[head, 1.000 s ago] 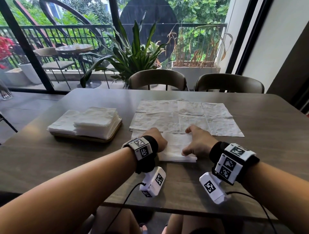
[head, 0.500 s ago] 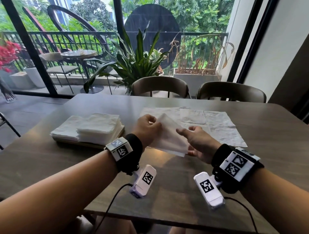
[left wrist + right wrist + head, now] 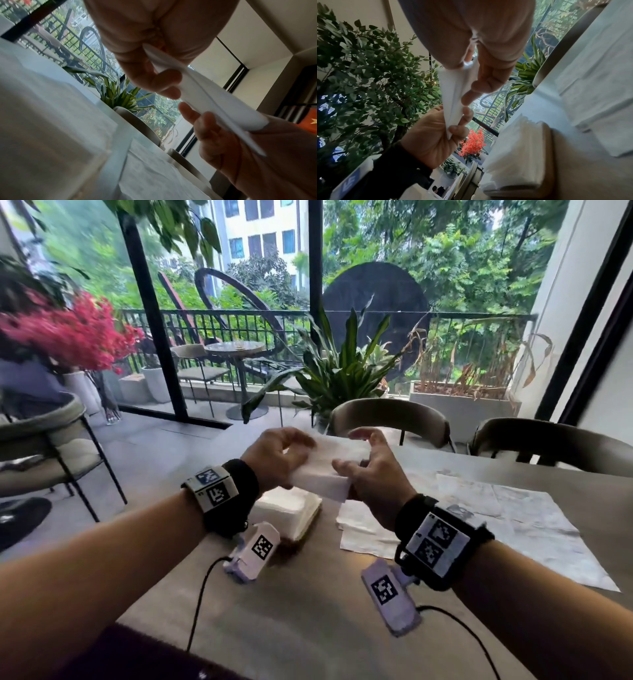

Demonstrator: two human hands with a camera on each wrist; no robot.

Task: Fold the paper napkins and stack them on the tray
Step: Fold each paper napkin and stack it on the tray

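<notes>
I hold a folded white napkin (image 3: 325,474) in the air between both hands, above the table. My left hand (image 3: 291,451) pinches its left end, thumb and fingers closed on the paper (image 3: 452,121). My right hand (image 3: 356,453) grips the right end with the thumb on top, and in the right wrist view its fingers (image 3: 481,83) are curled round the napkin. Just below the hands lies the stack of folded napkins (image 3: 287,508) on the wooden tray (image 3: 311,525). The left wrist view shows the napkin (image 3: 214,101) edge-on between my left hand (image 3: 164,75) and the right hand.
Unfolded napkins (image 3: 496,508) lie spread on the table (image 3: 308,611) to the right of the tray. Two chairs (image 3: 387,419) stand at the far side, another chair (image 3: 44,446) off to the left. A potted plant (image 3: 339,374) stands behind.
Both hands lifted the folded napkin off the table and carried it left, to above the tray's stack. The head view swung up and to the left.
</notes>
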